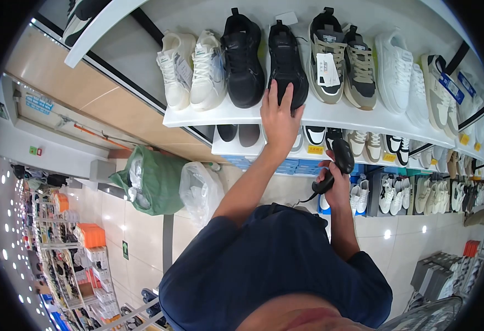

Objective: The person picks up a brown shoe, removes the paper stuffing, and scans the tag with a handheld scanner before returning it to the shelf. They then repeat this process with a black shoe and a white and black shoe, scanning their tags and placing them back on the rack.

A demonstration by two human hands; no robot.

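Observation:
My left hand [279, 118] is on the toe of a black sneaker [287, 69], fingers laid over its top and thumb near its side. That sneaker stands on the white shelf [233, 116], beside its matching black sneaker [244, 60]; a white tag [286, 18] shows behind its heel. In my right hand [338, 185] is a black handheld barcode scanner [342, 157], its head pointing up toward the shelf front. My fingers wrap around its handle, and a cable trails from the lower end.
White sneakers [207, 71] and grey-beige sneakers [359, 69] flank the black pair. A lower shelf holds more shoes with yellow price labels [315, 149]. On the floor at left are a green sack [162, 187] and a clear plastic bag [200, 193]. Shoe racks [68, 259] stand farther left.

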